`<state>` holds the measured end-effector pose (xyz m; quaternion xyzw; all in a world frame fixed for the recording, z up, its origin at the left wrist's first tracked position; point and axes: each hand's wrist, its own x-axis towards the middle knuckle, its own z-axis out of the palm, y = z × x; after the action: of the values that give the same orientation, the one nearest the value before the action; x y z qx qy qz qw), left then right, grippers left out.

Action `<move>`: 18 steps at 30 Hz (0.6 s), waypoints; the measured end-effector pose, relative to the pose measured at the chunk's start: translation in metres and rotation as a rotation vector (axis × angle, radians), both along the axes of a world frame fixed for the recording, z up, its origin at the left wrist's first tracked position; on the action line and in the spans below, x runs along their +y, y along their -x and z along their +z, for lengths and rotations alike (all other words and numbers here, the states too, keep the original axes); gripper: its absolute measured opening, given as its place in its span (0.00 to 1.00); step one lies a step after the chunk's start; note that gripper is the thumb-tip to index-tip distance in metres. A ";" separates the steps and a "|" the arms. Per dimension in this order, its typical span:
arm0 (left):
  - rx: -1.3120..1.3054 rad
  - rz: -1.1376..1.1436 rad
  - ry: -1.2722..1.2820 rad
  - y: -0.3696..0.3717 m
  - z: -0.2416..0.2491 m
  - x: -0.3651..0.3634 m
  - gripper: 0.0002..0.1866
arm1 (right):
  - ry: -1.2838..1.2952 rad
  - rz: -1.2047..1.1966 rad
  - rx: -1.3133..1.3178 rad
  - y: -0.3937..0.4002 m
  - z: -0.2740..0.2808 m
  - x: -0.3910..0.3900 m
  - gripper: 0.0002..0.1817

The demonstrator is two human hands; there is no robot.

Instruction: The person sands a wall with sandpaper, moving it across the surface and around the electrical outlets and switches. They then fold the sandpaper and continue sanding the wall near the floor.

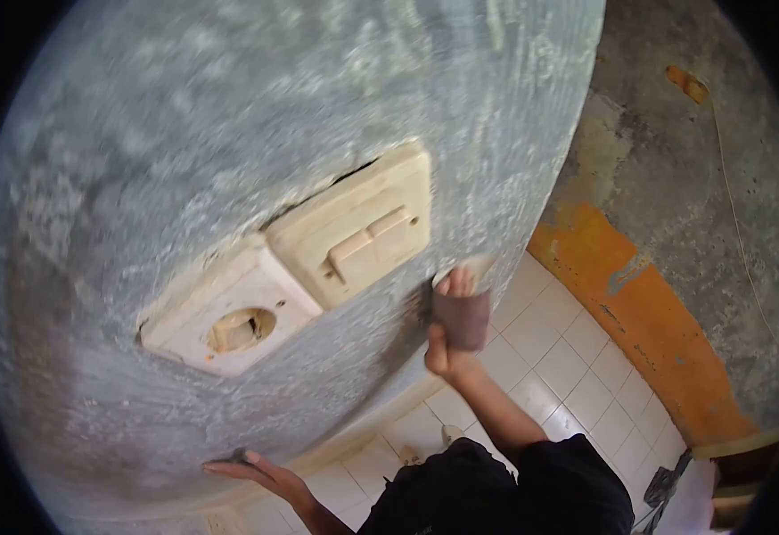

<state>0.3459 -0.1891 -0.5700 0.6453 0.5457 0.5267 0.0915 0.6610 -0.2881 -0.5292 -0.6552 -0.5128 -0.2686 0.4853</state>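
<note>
My right hand (pixel 447 353) is closed around a brownish sheet that looks like sandpaper (pixel 463 319), wrapped over the fingers with its pale side partly showing. It is up against the rough grey-blue wall (pixel 167 134), close to its right edge. Lower left, my left hand (pixel 267 475) rests by the wall with its fingers stretched out, holding nothing that I can see. Between and above the hands, a cream switch plate (pixel 305 259) with two rockers is set in the wall. Beside it, a socket plate (pixel 229 352) has a round opening that looks damaged inside.
White floor tiles (pixel 577 357) lie below. An orange painted band (pixel 639 321) runs along the base of another grey wall (pixel 666 169), where a thin cable (pixel 724 169) hangs. A dark crumpled item (pixel 666 481) sits at the lower right, near a wooden-looking piece (pixel 746 446).
</note>
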 end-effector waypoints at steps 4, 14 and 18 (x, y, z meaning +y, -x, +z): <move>-0.066 0.044 0.001 -0.007 -0.002 0.006 0.37 | -0.092 0.036 0.269 0.015 -0.038 -0.001 0.33; -0.084 0.106 -0.043 -0.017 0.007 0.002 0.41 | -0.109 -0.138 0.323 -0.058 0.006 -0.027 0.31; -0.110 0.208 -0.033 -0.054 0.023 -0.029 0.39 | -0.117 -0.025 0.327 -0.043 -0.052 -0.025 0.36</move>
<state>0.4001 -0.2179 -0.5468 0.5567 0.5951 0.5769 0.0557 0.7044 -0.3133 -0.5809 -0.6672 -0.4024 -0.1936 0.5962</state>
